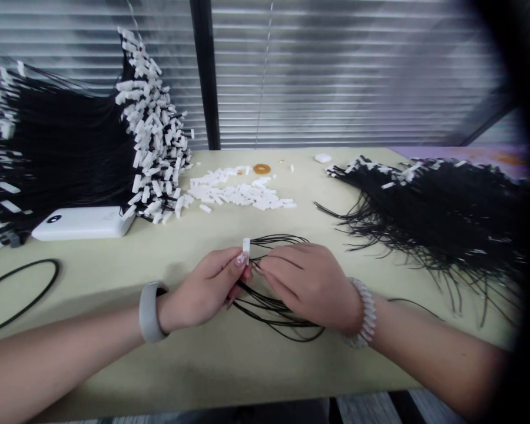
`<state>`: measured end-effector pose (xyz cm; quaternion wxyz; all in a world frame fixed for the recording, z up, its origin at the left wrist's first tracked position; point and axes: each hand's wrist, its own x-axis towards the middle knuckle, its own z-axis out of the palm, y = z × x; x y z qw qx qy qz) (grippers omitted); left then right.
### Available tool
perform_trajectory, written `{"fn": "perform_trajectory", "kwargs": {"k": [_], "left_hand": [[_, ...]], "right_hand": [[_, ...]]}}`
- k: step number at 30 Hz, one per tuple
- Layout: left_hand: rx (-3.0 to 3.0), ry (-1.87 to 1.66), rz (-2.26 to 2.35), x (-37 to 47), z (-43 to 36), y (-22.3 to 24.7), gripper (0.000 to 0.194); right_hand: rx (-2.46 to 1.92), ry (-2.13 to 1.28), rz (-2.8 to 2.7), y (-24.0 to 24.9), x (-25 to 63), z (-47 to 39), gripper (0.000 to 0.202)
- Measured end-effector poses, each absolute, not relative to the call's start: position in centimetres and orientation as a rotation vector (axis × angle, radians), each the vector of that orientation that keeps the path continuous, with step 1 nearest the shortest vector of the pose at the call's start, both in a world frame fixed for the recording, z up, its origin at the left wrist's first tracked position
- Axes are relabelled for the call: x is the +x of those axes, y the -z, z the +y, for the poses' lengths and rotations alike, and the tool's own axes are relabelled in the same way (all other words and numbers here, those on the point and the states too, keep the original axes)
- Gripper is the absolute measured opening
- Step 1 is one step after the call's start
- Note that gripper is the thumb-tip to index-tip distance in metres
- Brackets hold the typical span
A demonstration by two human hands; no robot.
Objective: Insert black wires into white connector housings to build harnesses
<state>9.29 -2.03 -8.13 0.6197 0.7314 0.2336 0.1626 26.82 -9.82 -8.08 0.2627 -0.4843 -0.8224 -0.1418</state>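
Between the thumb and fingers of my left hand point(209, 285) is a small white plastic connector housing point(246, 246), held upright. Thin black wires point(278, 238) run from it to the right. Close beside it, my right hand point(311, 285) is closed, its fingertips pinching a black wire at the housing's right side. The exact wire end is hidden by the fingers. More black wires point(269, 303) loop beneath both hands, just above the table.
A heap of loose white housings point(242, 191) lies behind my hands, near an orange tape roll point(261, 169). Black cables with white ends point(70, 147) are piled at left, beside a white power bank point(83, 224). At right lies a bundle of black wires point(433, 212).
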Motion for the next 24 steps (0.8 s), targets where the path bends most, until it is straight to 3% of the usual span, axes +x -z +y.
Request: {"fn": "perform_trajectory", "kwargs": {"k": [12, 24], "left_hand": [[1.887, -0.378, 0.576, 9.59, -2.46, 7.79, 0.034], [1.973, -0.479, 0.693, 9.33, -2.56, 7.71, 0.037]], "right_hand": [[-1.337, 0.583, -2.369, 7.65, 26.78, -9.94, 0.024], [-1.443, 0.436, -2.332, 7.28, 27.01, -10.18, 0.021]]}}
